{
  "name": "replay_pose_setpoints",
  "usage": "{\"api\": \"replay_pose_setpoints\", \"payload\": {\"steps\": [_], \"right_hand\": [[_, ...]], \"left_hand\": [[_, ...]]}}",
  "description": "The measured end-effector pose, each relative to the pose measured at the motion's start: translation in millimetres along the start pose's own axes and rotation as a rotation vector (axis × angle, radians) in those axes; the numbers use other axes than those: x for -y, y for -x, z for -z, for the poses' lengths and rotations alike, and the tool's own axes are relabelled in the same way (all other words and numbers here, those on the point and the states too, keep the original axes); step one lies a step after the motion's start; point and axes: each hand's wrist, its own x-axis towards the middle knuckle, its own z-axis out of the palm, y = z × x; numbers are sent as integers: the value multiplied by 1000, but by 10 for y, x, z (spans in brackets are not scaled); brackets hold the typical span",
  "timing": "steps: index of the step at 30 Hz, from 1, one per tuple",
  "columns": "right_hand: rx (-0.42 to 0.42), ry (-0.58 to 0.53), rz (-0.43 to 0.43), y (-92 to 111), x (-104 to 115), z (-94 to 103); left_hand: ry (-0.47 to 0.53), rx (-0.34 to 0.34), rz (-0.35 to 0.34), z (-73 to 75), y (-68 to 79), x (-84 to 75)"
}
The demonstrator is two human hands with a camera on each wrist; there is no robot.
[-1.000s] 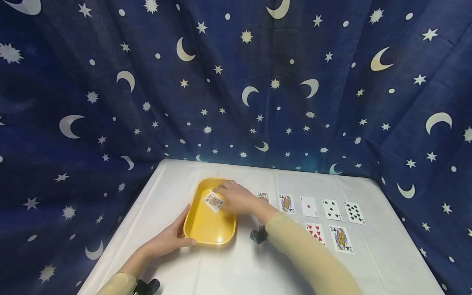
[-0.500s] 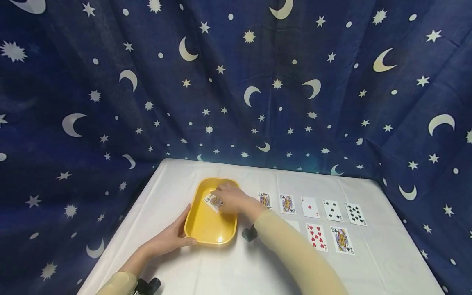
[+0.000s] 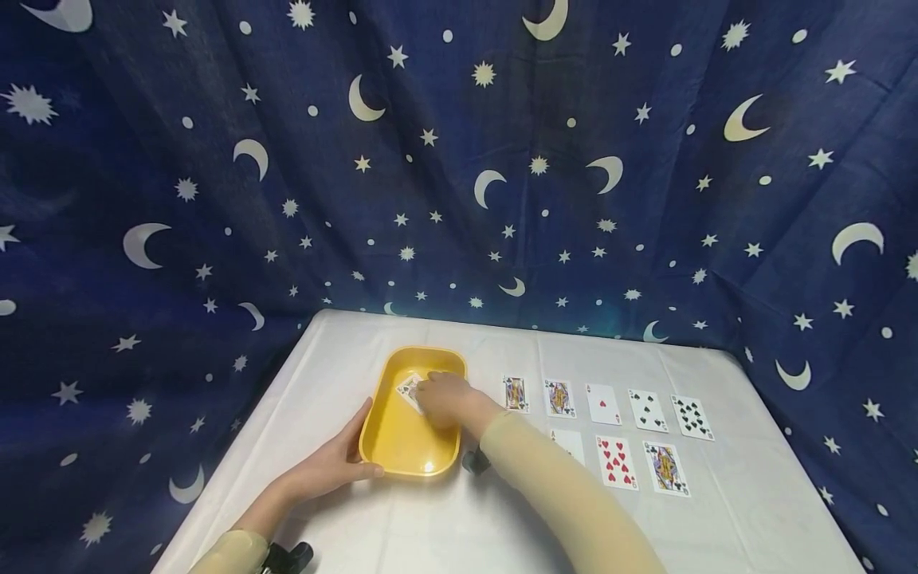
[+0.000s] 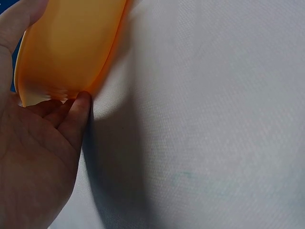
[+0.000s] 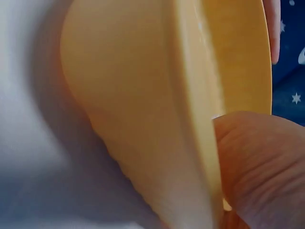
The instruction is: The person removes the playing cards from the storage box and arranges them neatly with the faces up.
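Note:
My left hand [image 3: 337,458] holds the near left corner of a yellow plastic tray [image 3: 370,434], its thumb near the front rim. In the left wrist view, its fingertips [image 4: 82,102] press against the tray's outer wall. My right hand [image 3: 446,400] reaches over the tray's right rim and covers part of a face-up playing card [image 3: 409,391] lying at a slant inside. Its fingertips are hidden, so I cannot tell whether they pinch the card. The right wrist view shows only part of that hand [image 5: 267,167] beyond the tray wall.
Several face-up playing cards lie in two rows right of the tray, among them an ace of hearts [image 3: 603,404], a red nine [image 3: 617,462] and a queen [image 3: 667,469]. My right forearm crosses beside another ace [image 3: 570,443]. A star-patterned curtain [image 3: 459,199] hangs behind the white table [image 3: 445,526].
My right hand has shifted lower in the tray and covers more of the card. Its forearm has moved left, uncovering cards at the left ends of both rows. The left hand stays on the tray.

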Motion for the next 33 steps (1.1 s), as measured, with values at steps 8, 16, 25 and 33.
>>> {"api": "replay_pose_setpoints", "payload": {"steps": [8, 16, 25, 33], "right_hand": [[115, -175, -169, 116, 229, 33], [111, -152, -154, 170, 347, 33], [20, -72, -20, 169, 147, 35], [32, -48, 16, 238, 231, 80]], "left_hand": [[-25, -9, 12, 0, -1, 60], [-11, -7, 3, 2, -11, 78], [-3, -8, 11, 1, -4, 83], [-24, -14, 42, 1, -6, 52]]}}
